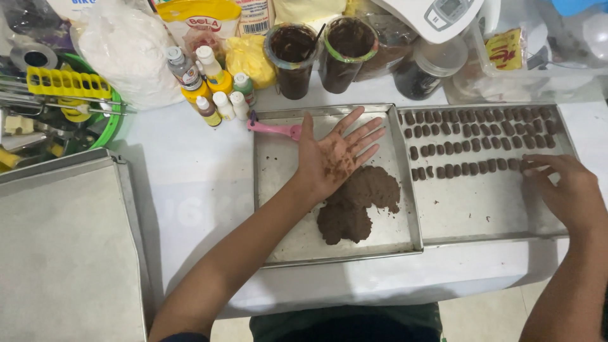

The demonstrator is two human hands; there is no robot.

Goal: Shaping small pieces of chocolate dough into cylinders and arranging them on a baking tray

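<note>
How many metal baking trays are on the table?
3: an empty tray at the left, a middle tray holding brown dough, and a right tray with small dough pieces.

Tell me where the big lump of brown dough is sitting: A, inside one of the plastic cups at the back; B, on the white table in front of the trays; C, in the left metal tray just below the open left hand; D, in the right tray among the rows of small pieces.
C: the lump of brown dough lies in the left metal tray, just below the open, palm-up left hand.
</note>
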